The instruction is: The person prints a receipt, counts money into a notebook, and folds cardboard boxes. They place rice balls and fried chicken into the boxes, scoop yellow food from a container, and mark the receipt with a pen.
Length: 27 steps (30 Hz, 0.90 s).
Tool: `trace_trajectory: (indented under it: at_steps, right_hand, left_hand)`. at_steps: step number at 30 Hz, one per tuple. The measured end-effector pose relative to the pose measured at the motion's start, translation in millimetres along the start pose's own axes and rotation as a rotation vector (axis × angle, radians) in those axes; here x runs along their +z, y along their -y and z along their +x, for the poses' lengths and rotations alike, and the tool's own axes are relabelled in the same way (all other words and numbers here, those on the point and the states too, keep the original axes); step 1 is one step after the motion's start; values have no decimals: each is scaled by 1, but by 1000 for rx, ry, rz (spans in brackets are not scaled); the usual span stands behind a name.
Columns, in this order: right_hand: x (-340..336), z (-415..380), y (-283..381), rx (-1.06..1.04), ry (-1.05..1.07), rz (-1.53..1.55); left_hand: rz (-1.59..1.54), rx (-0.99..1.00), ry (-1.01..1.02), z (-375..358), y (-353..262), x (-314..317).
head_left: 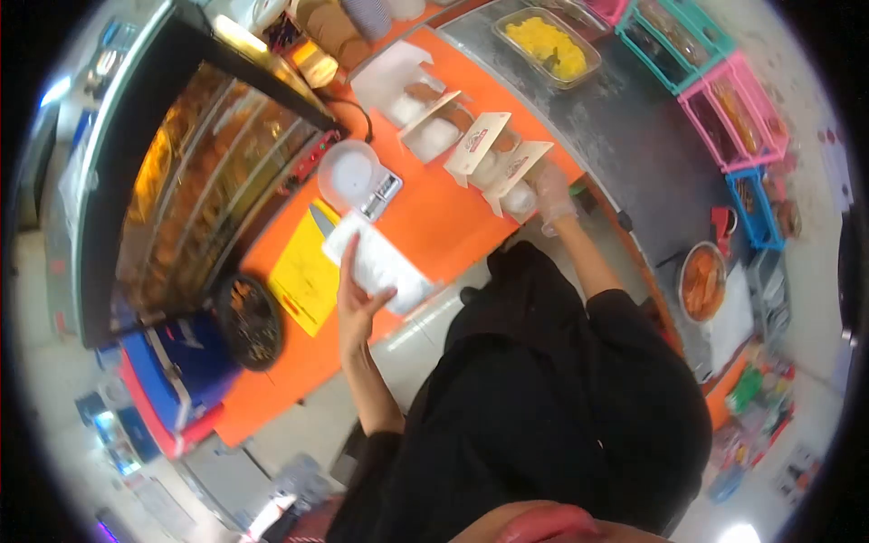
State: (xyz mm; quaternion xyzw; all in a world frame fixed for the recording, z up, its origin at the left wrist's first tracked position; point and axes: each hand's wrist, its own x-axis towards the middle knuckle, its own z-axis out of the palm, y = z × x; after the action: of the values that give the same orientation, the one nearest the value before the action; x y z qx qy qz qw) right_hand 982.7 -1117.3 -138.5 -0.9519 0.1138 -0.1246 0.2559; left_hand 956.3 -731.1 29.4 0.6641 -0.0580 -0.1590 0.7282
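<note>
My left hand (356,303) is bare and stretched out over a stack of white sheets (385,270), index finger and thumb spread, holding nothing. A clear glove covers my right hand (552,192), whose fingers are at the right side of the nearest open paper food box (519,195); their tips are partly hidden. That box stands at the end of a row with another paper box (480,145) and a white box (398,86). Round white and brown food shows inside them. Beside the white stack lie a knife (323,222) and a yellow cutting board (306,271).
A small scale (387,192) with a clear round tub (348,172) stands behind the white stack. At the left are a glass food warmer (208,181) and a dark pan (249,321). A dark counter (625,109) on the right bears a tray of yellow food (548,45).
</note>
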Motion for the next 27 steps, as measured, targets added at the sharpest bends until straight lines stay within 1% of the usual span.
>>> trace_trajectory:
  at_steps: [1,2,3,4,5,6,7,8,9,11,13,14,16,17,18,19,20,22,23,25,26,27]
  right_hand:
    - [42,3,-46,-322,-101,0]
    - [41,0,-51,-350,-53,-4]
    - [43,-1,-52,-210,27,-29]
    - [42,4,-55,-72,95,-59]
    - [25,8,-53,-106,127,-64]
    - [-7,12,-42,6,200,103]
    - [-31,21,-34,117,280,265]
    - [-43,38,-41,38,130,157]
    - [-52,61,-55,-51,-20,63]
    - [-53,135,-77,-279,-280,-120]
    - [-66,206,-75,-410,-222,-385]
    - [-62,232,-80,-434,-207,-372]
    - [-57,272,-91,-709,-180,-890]
    - [-56,288,-96,-732,-179,-886]
    - [-54,302,-100,-622,147,-984]
    - [-53,313,-104,-501,476,-1072]
    - [-45,324,-122,-529,486,-1075]
    - [-23,338,-168,-255,601,-925]
    - [-16,342,-177,-275,612,-925]
    - [-10,347,-197,-204,715,-826]
    - [-17,346,-192,-207,727,-826]
    - [-23,345,-185,-168,805,-828]
  left_hand:
    - [-19,43,30,13,2,10]
    - [109,35,25,23,-14,26]
    - [42,126,67,33,-25,46]
    - [-117,113,100,41,-37,63]
    - [-117,158,116,50,-40,74]
    - [-11,262,104,59,-43,83]
    - [-56,274,83,65,-50,96]
    - [-102,294,51,71,-56,107]
    - [-108,302,-25,77,-55,114]
    - [21,369,30,91,-57,128]
    - [35,390,-33,103,-62,155]
    - [48,415,-37,111,-63,168]
    - [78,434,-60,126,-62,192]
    - [141,432,-81,135,-64,204]
    - [201,426,-105,144,-65,216]
    - [194,421,-134,151,-66,226]
    - [253,424,-144,158,-66,234]
    - [316,411,-173,170,-66,249]
    - [309,408,-168,177,-65,256]
    - [300,396,-170,190,-63,269]
    - [281,391,-174,196,-62,275]
    - [262,385,-174,202,-61,281]
